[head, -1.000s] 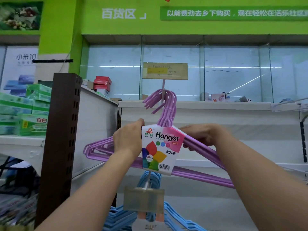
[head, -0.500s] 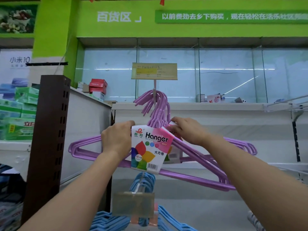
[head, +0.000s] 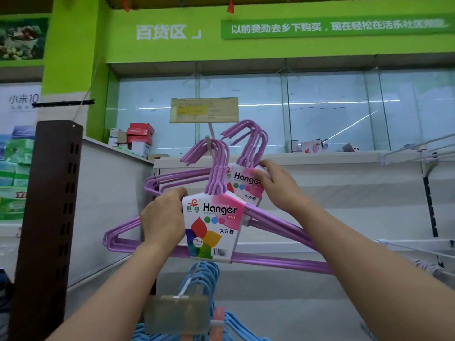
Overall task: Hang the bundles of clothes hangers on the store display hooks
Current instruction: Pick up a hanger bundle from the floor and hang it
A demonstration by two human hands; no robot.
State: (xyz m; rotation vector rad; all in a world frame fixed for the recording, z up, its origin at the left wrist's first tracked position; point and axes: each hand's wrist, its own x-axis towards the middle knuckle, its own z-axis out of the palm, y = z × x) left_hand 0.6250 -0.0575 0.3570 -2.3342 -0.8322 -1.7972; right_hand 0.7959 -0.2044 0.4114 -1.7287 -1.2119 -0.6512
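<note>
Two purple bundles — left hand (head: 163, 217) grips front bundle (head: 214, 227), right hand (head: 277, 187) grips rear bundle (head: 248, 153) — bare shelf edge behind.

Smooth, glossy purple plastic is seen on the hangers (head: 270, 260); their labels (head: 211, 230) are glossy printed card. The upright (head: 49, 217) is matt brown perforated metal.

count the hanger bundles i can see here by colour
Purple hanger bundles: 2, the front purple bundle held by the left hand and the rear purple bundle held by the right hand.
Blue hanger bundles: at least 1, the blue bundle hanging below.
Total: 3 visible.
</note>
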